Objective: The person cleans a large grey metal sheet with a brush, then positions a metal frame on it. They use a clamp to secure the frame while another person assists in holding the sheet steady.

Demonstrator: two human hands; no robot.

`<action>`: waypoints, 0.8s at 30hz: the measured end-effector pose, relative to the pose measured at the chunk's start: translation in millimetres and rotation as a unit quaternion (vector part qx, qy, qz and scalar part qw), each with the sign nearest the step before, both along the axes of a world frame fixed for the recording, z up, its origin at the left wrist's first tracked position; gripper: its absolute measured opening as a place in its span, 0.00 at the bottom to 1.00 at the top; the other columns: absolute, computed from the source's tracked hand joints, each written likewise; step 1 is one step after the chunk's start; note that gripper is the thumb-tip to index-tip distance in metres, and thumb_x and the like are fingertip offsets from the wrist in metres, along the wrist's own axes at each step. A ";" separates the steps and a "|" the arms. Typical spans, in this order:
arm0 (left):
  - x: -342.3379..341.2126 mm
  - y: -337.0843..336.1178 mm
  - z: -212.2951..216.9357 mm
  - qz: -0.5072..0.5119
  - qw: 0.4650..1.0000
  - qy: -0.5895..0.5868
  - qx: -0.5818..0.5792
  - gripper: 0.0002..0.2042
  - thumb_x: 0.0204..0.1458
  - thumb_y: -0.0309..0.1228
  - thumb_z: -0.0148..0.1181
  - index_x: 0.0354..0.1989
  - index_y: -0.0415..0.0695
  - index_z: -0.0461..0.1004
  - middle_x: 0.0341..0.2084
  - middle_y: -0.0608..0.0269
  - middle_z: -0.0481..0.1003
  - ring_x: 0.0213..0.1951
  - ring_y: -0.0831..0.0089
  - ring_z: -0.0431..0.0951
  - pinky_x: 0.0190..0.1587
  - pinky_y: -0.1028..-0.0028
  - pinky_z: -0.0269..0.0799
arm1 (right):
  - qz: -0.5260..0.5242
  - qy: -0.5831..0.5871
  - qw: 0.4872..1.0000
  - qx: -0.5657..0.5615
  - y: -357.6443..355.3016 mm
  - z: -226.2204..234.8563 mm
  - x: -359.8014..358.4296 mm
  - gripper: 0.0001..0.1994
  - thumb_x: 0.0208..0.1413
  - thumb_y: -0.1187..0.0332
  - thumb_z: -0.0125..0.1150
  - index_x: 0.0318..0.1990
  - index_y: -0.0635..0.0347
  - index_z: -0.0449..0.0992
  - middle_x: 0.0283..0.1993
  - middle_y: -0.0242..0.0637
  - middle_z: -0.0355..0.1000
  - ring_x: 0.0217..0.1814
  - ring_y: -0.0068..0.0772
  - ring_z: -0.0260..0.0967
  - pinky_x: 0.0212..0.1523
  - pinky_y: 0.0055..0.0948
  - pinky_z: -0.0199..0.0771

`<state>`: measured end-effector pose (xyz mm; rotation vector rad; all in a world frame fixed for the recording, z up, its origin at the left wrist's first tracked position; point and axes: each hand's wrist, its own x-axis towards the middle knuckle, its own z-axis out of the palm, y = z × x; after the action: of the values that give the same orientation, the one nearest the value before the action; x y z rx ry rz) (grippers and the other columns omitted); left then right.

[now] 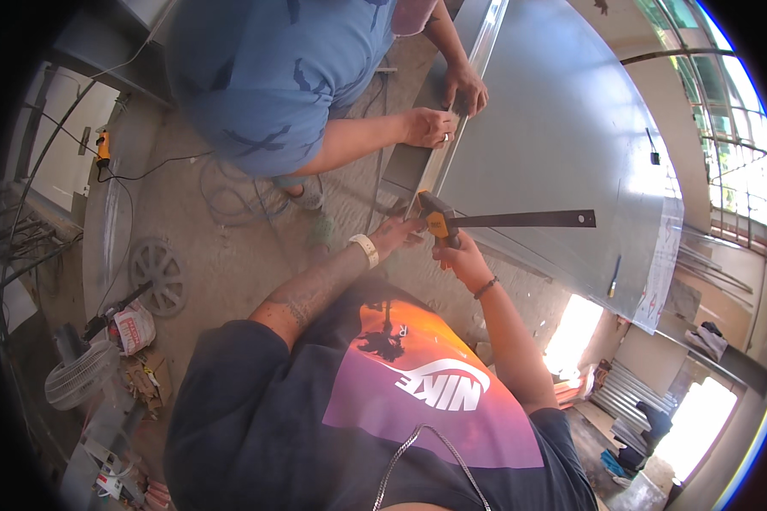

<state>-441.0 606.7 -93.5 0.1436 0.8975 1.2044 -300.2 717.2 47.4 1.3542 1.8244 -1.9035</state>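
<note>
A black and yellow bar clamp [437, 223] sits at the near end of a long metal strip [435, 166], its flat black bar pointing right over the sheet. My right hand [462, 258] is wrapped around the clamp's handle. Beside the clamp's jaw, my left hand [394, 236] has its fingers curled in at the strip's end; what they grip is hidden. The strip runs along the left edge of a large grey metal sheet [537, 128]. Farther up that edge, a co-worker's two hands [439, 126] press on the strip.
The co-worker in a blue shirt [256, 85] leans in from the far left. A brush [614, 279] and a small black object [654, 158] lie on the sheet. Cables [230, 200] trail over the floor. A spoked wheel [158, 277] and a fan [83, 376] stand at left.
</note>
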 end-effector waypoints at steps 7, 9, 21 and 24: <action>1.1 0.4 -7.2 -0.002 1.000 0.000 0.013 0.20 0.62 0.45 0.56 0.56 0.46 0.68 0.46 0.66 0.70 0.46 0.71 0.78 0.53 0.67 0.71 | -0.001 -0.013 0.999 -0.037 1.5 3.6 -3.6 0.11 0.51 0.74 0.62 0.42 0.59 0.71 0.30 0.28 0.68 0.27 0.22 0.65 0.29 0.25 0.66; 0.8 0.3 -10.4 -0.006 1.000 -0.003 0.018 0.20 0.62 0.45 0.56 0.56 0.47 0.69 0.45 0.67 0.69 0.46 0.71 0.78 0.53 0.67 0.71 | -0.015 -0.027 0.999 -0.010 -1.8 -0.9 -4.6 0.10 0.51 0.74 0.62 0.42 0.60 0.71 0.29 0.28 0.67 0.27 0.22 0.65 0.29 0.26 0.67; -0.4 1.2 2.4 -0.004 1.000 -0.011 0.009 0.20 0.62 0.43 0.57 0.58 0.47 0.67 0.46 0.65 0.69 0.45 0.70 0.78 0.52 0.68 0.73 | -0.036 -0.051 0.998 0.025 -5.5 -7.5 -3.0 0.06 0.53 0.72 0.62 0.35 0.59 0.71 0.25 0.27 0.66 0.24 0.21 0.64 0.24 0.25 0.64; -4.3 3.0 -5.8 -0.004 1.000 -0.001 0.008 0.20 0.62 0.43 0.56 0.58 0.47 0.67 0.48 0.64 0.70 0.46 0.70 0.78 0.53 0.67 0.72 | -0.016 -0.021 0.999 -0.023 0.4 0.3 -4.5 0.08 0.53 0.69 0.64 0.36 0.56 0.70 0.27 0.26 0.65 0.27 0.20 0.63 0.28 0.24 0.63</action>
<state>-445.4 609.7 -99.4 0.1589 0.8860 1.2037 -304.7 717.6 47.8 1.4073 1.7385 -1.9053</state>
